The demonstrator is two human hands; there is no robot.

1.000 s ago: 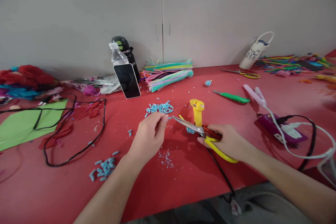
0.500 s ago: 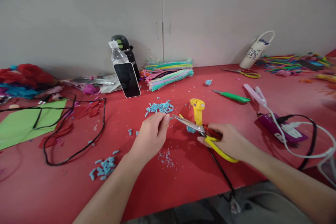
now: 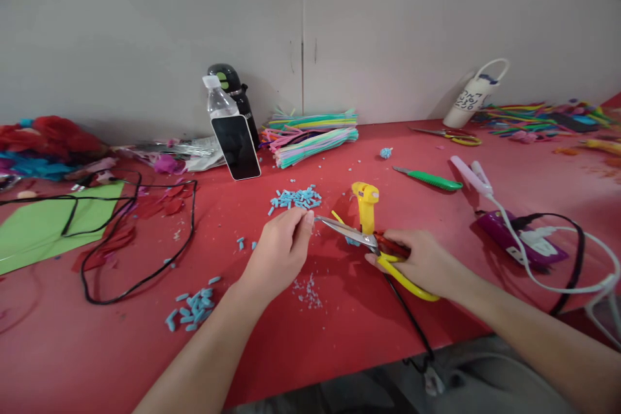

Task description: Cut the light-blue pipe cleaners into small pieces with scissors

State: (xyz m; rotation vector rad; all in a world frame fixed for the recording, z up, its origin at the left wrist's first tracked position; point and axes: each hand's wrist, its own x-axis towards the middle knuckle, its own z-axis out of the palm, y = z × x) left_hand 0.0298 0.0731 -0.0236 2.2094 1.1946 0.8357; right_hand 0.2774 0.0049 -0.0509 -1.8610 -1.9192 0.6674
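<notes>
My right hand (image 3: 414, 255) grips scissors (image 3: 349, 231) with yellow and red handles. Their blade tips reach to the fingertips of my left hand (image 3: 286, 246), which is closed in a pinch; whatever it pinches is too small to make out. Just behind the left hand lies a pile of short blue pieces (image 3: 297, 198). Another group of blue pieces (image 3: 194, 309) rests left of my left forearm. Tiny pale clippings (image 3: 308, 292) are scattered between my hands. A yellow glue gun (image 3: 366, 206) stands behind the scissors, partly covering a blue lump.
A phone (image 3: 236, 147) leans against a clear bottle (image 3: 219, 102). Bundled pipe cleaners (image 3: 315, 142) lie by the grey partition. To the right are a green-handled knife (image 3: 433, 180), more scissors (image 3: 463, 137) and a purple power strip (image 3: 519, 239). A black cable (image 3: 111, 301) loops at left.
The scissors' blades have closed together, and their tips now meet my left fingertips. Both hands have stayed almost in place.
</notes>
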